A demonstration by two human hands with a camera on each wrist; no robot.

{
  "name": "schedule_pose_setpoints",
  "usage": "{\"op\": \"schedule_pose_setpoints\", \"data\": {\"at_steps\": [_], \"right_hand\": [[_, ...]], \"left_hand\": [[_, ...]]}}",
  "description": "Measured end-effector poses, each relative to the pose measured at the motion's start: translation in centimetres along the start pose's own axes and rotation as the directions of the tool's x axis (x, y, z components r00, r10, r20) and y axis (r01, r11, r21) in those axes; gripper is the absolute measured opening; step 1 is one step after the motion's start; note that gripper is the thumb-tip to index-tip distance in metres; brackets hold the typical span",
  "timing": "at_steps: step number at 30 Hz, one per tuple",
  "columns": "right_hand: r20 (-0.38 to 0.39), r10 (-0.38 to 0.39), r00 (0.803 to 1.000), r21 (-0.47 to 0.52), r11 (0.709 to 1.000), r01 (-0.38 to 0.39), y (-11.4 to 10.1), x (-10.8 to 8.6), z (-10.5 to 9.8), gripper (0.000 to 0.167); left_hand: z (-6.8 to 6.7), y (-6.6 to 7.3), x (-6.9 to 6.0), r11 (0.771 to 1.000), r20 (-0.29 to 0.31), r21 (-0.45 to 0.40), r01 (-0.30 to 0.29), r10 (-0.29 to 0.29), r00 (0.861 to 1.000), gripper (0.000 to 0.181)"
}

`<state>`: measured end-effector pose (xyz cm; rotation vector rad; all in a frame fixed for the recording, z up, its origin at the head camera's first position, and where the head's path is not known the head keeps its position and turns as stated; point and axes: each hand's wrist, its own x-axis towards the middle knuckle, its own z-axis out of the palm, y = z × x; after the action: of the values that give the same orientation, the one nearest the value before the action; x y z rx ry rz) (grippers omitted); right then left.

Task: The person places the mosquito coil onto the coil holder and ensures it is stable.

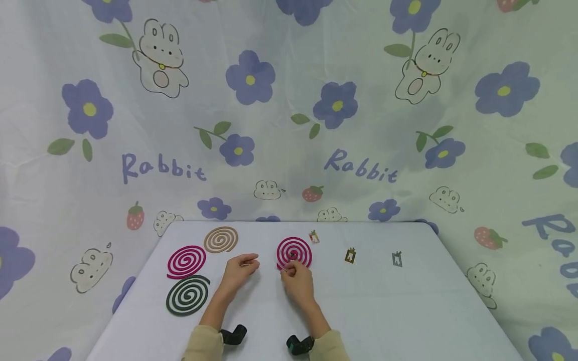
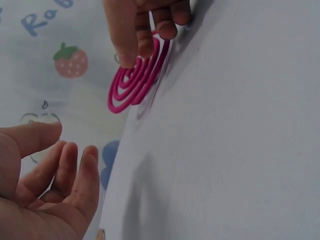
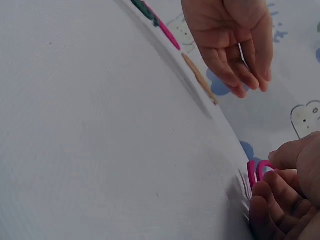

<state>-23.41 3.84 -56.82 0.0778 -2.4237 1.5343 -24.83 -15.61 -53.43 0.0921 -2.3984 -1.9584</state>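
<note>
A pink spiral coil (image 1: 293, 246) is placed at the far centre of a white table (image 1: 406, 311) and seems slightly raised, with its shadow cast beneath. Its near edge appears pinched between thumb and finger of the right hand (image 1: 299, 283). The left hand (image 1: 239, 273) is held to its left, fingers loosely extended, nothing gripped. A small dark piece (image 1: 292, 254) is seen at the coil's middle; whether the coil is borne by it cannot be told. Because the thin coil is gripped at one edge only, its rings could be bent or snapped, or the middle tipped by an uneven pull. No container is seen: a tan coil (image 1: 221, 239), a second pink coil (image 1: 186, 261) and a dark green coil (image 1: 188, 295) are laid directly on the table, left.
</note>
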Motion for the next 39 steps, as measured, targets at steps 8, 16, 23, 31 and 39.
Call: {"op": "schedule_pose_setpoints", "data": {"at_steps": [8,16,23,31,39], "right_hand": [[0.042,-0.031,0.999,-0.031,0.999,0.032,-0.8,-0.5,1.1,0.010],[0.073,-0.031,0.997,-0.035,0.999,0.034,-1.3,-1.0,2.0,0.011],[0.098,-0.056,0.994,-0.025,0.998,0.059,-1.6,-1.2,2.3,0.011],[0.105,-0.052,0.993,-0.023,0.998,0.055,-1.9,-1.3,2.1,0.011],[0.112,-0.043,0.993,-0.001,0.999,0.044,-1.4,-1.0,2.1,0.010]], "left_hand": [[-2.1,0.3,-0.8,0.999,0.034,0.000,0.033,-0.033,0.999,0.032],[-4.0,2.4,-2.9,0.999,0.071,0.018,0.041,-0.042,0.997,0.030],[-5.6,0.4,-2.9,0.997,0.059,0.073,0.029,-0.033,0.998,0.035],[-7.3,0.7,-4.0,0.997,0.087,0.059,0.057,-0.062,0.994,0.037],[-9.7,-0.1,-4.9,0.993,0.059,0.081,0.086,-0.091,0.994,0.040]]}}
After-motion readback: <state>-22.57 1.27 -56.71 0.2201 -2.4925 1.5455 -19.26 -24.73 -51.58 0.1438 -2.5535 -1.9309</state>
